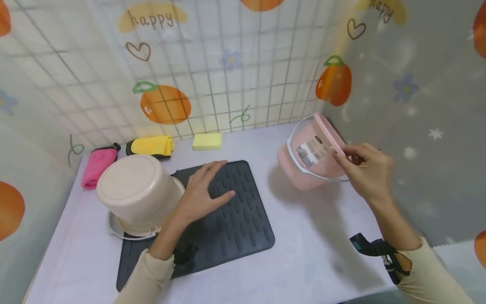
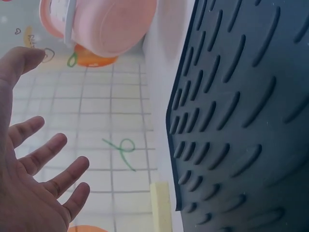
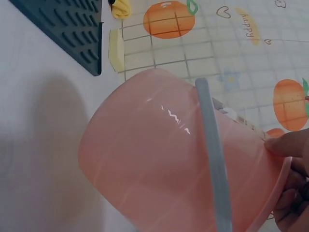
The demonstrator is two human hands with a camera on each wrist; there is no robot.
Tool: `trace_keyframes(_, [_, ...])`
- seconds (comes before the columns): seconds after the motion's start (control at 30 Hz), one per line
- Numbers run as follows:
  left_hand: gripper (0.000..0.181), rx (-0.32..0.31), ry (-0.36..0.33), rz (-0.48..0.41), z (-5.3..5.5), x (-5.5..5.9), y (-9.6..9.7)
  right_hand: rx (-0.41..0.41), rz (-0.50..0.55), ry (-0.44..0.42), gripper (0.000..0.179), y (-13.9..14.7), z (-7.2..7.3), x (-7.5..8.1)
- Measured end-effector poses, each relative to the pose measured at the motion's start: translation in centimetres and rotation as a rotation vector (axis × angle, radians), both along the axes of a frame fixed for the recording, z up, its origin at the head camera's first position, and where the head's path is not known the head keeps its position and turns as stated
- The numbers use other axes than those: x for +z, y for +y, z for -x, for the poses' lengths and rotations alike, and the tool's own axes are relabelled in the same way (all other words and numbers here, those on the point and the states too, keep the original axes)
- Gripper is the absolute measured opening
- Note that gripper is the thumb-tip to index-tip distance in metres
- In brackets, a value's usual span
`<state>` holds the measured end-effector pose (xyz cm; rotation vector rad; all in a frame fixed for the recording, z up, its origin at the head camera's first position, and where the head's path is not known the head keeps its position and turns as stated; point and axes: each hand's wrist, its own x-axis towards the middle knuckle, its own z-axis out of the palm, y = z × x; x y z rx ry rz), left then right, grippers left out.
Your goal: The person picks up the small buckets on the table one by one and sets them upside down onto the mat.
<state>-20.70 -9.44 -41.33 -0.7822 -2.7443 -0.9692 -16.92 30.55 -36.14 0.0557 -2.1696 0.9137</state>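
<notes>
- Left hand [image 1: 203,196]: fingers spread, holding nothing, above rubbery-looking ridged mat [image 1: 243,211].
- Right hand [image 1: 366,169]: fingers pinch the smooth plastic pink bucket [image 1: 322,162] at its rim; it's tilted, right of the mat.
- Looks like bucket positioning; next move probably needs a firm pinch.
- Back: blocky yellow sponge [image 1: 206,141].

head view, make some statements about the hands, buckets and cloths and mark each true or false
1. The right hand holds the pink bucket by its rim. True.
2. The left hand grips the pink bucket too. False: it is over the dark mat, holding nothing.
3. The beige bucket is upside down. True.
4. The pink bucket stands upright. False: it is tilted.
5. The yellow cloth lies between the pink cloth and the yellow block. True.
</notes>
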Motion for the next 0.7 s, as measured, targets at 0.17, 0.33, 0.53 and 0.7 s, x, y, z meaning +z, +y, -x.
trace_keyframes(0.17, [0.083, -0.008, -0.025, -0.032, 0.1, -0.2, 0.7, 0.025, 0.048, 0.001, 0.023, -0.7, 0.1, -0.1])
trace_keyframes(0.33, [0.09, -0.002, -0.075, -0.073, 0.3, -0.2, 1.4, 0.055, 0.088, 0.024, 0.021, -1.4, 0.3, 0.0])
trace_keyframes(0.53, [0.094, -0.025, -0.107, -0.131, 0.7, -0.4, 2.3, 0.067, 0.153, 0.023, 0.019, -2.1, 0.3, 0.0])
trace_keyframes(0.7, [0.095, -0.072, -0.109, -0.187, 1.0, -0.7, 3.1, 0.071, 0.207, 0.011, 0.02, -2.5, 0.4, -0.3])
